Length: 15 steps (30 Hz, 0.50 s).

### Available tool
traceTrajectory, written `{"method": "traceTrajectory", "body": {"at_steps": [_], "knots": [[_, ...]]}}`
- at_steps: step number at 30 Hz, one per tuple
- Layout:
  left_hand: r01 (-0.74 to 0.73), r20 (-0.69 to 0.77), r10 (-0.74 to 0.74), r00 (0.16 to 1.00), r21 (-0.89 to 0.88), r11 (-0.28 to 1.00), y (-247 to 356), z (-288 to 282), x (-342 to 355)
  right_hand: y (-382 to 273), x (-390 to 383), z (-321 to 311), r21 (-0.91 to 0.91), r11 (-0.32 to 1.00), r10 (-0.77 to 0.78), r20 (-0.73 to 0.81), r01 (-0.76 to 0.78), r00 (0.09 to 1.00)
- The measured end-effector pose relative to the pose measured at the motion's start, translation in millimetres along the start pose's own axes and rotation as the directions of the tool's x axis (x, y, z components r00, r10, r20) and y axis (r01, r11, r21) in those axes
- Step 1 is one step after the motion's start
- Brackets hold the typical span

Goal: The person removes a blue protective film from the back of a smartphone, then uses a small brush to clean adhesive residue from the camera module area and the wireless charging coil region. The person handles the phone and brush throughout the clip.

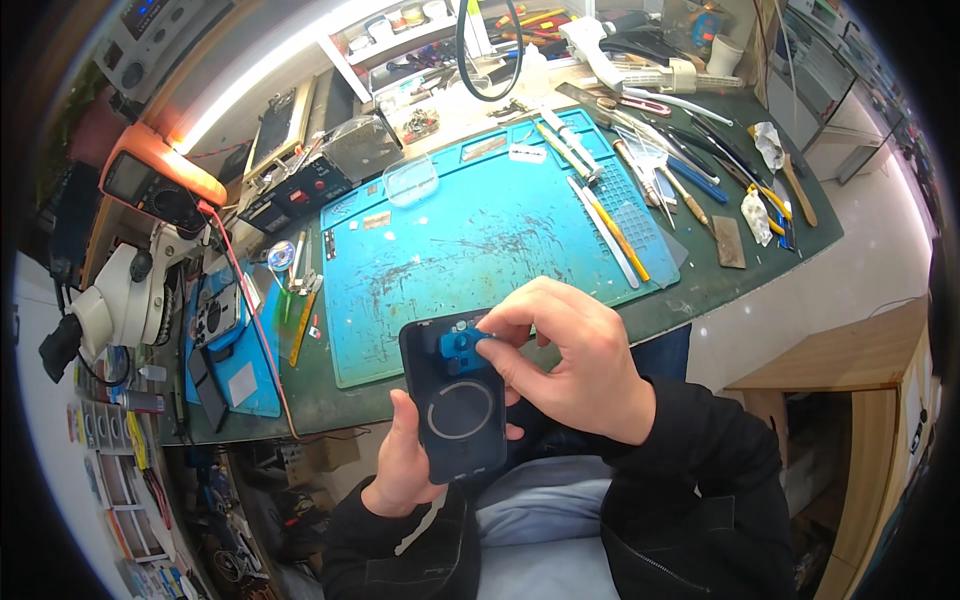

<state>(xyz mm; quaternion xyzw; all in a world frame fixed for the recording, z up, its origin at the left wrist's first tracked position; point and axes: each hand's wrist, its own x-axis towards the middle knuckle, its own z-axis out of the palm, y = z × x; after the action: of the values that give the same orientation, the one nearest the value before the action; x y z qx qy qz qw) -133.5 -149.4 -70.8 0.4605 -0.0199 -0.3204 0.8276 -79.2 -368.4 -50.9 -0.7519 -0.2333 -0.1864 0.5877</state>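
Observation:
My left hand (402,462) is closed around a smartphone in a dark case (462,440) with a pale ring on its back. The phone is held over the near edge of the bench, its back facing up. At its top end sits a blue camera area (461,347) with round lenses. My right hand (570,355) pinches at the right edge of this blue part with thumb and forefinger. Whether the fingertips grip a separate thin piece there or only the blue part's edge is hard to make out.
A scratched blue work mat (450,250) covers the bench beyond the phone. Tweezers and a yellow-handled tool (620,240) lie on its right side, with several hand tools farther right. An orange multimeter (150,180) and a white microscope (125,300) stand left; a clear plastic box (411,182) is behind.

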Motion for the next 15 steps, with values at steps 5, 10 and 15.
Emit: {"method": "traceTrajectory", "body": {"at_steps": [5, 10, 15], "knots": [[-0.106, -0.140, 0.138, 0.980, 0.219, 0.970, -4, 13, 4, -8, -2, 2, 0.103, 0.982, 0.155, 0.013, -0.155, 0.988], [-0.093, -0.080, 0.103, 0.991, 0.124, 0.988, 3, 12, 4, -6, 5, -7, 0.086, 0.975, 0.200, 0.066, -0.206, 0.977], [-0.026, -0.120, 0.023, 0.993, -0.025, 0.999, 10, 13, 5, 2, 5, -14, 0.050, 0.988, 0.143, 0.095, -0.148, 0.985]]}}
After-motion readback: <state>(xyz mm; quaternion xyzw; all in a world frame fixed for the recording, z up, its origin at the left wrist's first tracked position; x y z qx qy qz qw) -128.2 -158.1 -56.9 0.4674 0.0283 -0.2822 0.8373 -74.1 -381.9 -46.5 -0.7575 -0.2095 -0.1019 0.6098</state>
